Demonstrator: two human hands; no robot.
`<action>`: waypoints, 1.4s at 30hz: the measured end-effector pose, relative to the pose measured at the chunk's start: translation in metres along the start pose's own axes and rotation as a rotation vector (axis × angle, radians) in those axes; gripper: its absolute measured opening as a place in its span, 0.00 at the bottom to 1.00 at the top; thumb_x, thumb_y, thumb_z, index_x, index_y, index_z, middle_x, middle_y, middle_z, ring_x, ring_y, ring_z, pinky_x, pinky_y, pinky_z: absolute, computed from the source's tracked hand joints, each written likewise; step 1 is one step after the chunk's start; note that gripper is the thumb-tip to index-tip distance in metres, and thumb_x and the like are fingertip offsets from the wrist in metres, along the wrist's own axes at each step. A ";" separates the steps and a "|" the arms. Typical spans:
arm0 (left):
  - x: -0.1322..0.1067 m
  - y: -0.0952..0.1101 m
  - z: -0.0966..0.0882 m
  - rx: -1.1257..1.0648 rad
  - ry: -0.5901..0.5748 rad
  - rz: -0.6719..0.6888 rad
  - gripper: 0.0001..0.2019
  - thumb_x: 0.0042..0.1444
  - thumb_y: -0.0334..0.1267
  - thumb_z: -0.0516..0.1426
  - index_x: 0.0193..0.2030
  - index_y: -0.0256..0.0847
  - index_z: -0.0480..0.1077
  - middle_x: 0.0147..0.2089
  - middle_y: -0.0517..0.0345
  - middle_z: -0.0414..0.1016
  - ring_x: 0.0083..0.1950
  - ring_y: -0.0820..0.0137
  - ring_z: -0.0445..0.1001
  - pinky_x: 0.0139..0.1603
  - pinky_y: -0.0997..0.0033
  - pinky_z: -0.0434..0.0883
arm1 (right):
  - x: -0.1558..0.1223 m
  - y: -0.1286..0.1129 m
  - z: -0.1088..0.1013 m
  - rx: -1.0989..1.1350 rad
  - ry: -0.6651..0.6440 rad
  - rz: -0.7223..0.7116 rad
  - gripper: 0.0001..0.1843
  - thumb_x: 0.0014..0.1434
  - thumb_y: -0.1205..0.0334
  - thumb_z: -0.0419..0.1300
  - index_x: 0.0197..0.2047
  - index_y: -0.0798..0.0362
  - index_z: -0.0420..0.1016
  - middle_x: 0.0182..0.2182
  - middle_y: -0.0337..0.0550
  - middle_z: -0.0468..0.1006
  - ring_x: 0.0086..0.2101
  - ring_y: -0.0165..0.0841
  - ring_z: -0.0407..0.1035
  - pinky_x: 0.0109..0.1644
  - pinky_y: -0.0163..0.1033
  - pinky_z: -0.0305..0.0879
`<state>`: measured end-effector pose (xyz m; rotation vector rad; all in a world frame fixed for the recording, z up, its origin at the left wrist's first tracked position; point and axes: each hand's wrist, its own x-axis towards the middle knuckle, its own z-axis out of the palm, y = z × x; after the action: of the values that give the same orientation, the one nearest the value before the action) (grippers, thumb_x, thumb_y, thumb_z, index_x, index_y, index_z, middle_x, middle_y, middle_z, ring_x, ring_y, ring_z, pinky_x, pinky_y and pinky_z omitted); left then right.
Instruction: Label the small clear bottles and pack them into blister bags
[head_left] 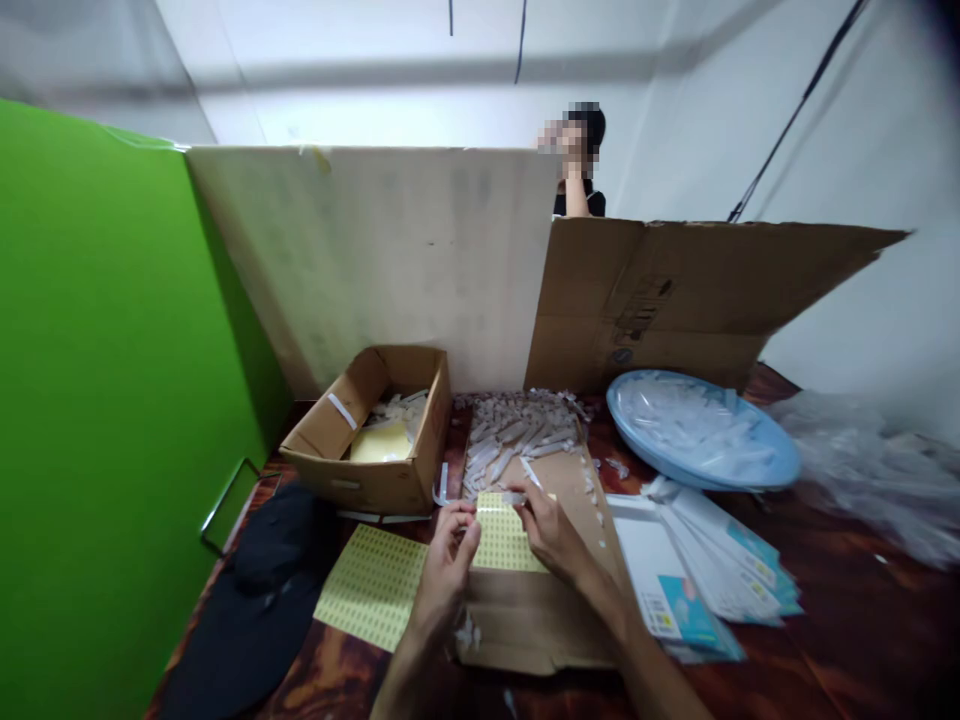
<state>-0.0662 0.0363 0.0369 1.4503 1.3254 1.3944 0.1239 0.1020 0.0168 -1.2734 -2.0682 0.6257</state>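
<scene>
My left hand and my right hand meet over a yellow sticker sheet that lies on a flat piece of cardboard. The left fingers are curled in a pinch at the sheet's left edge. The right fingers pinch a small clear plastic piece at the sheet's top edge. A second yellow sticker sheet lies to the left on the table. A heap of small white plastic pieces sits just beyond my hands.
An open cardboard box holds more pieces and a yellow sheet. A blue tray of clear bags, a fan of printed cards, crumpled plastic and a black cloth surround the work spot. Cardboard and green partitions wall the table; another person stands behind.
</scene>
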 end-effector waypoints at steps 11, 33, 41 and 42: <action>-0.002 0.026 0.024 0.208 -0.110 0.157 0.09 0.68 0.42 0.52 0.38 0.43 0.68 0.51 0.50 0.67 0.59 0.61 0.67 0.63 0.57 0.62 | -0.037 -0.017 0.009 0.220 0.081 -0.110 0.20 0.62 0.77 0.48 0.51 0.48 0.68 0.43 0.45 0.72 0.43 0.39 0.69 0.48 0.41 0.66; -0.009 0.029 0.024 0.605 0.017 0.447 0.04 0.62 0.31 0.54 0.40 0.43 0.68 0.49 0.47 0.69 0.55 0.57 0.70 0.55 0.55 0.69 | -0.040 -0.026 0.011 0.244 0.112 -0.107 0.15 0.66 0.74 0.49 0.47 0.49 0.71 0.40 0.44 0.72 0.41 0.39 0.69 0.46 0.40 0.66; -0.015 0.033 0.029 0.696 0.096 0.485 0.04 0.60 0.30 0.55 0.39 0.43 0.68 0.48 0.46 0.72 0.54 0.55 0.72 0.52 0.55 0.68 | -0.043 -0.030 0.012 0.288 0.120 -0.089 0.14 0.66 0.75 0.48 0.44 0.49 0.70 0.40 0.44 0.71 0.42 0.38 0.68 0.48 0.40 0.65; -0.016 0.033 0.029 0.703 0.101 0.484 0.04 0.60 0.30 0.55 0.39 0.43 0.68 0.48 0.46 0.72 0.53 0.55 0.72 0.51 0.54 0.68 | -0.043 -0.030 0.012 0.290 0.121 -0.089 0.13 0.66 0.74 0.48 0.44 0.49 0.70 0.40 0.44 0.71 0.42 0.38 0.68 0.48 0.40 0.65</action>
<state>-0.0297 0.0182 0.0604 2.3105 1.7062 1.3598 0.1116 0.0494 0.0173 -1.0222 -1.8459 0.7577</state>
